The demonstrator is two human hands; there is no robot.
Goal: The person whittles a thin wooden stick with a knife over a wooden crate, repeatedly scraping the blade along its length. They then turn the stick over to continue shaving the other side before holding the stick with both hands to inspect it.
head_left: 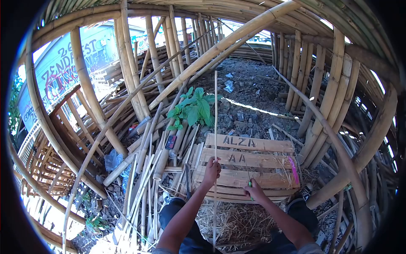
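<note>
My left hand (212, 170) is closed around a long thin bamboo strip (215, 110), which stands upright between my legs and rises well above the hand. My right hand (256, 192) grips a slim tool with a green handle (251, 198). Its narrow shaft or blade points up and away from me, over the slats; its exact kind is too small to make out. Both hands are above the near side of a slatted wooden crate (270, 180) marked with dark letters. The strip and the tool are apart.
Cut bamboo poles and split strips (146, 190) lie at the left, with a phone-like object (170, 142) on them. A leafy plant (196, 108) grows behind. Straw (241, 224) covers the ground before me. A pink ribbon-like piece (293, 169) lies on the crate. Bamboo poles (228, 44) slant overhead.
</note>
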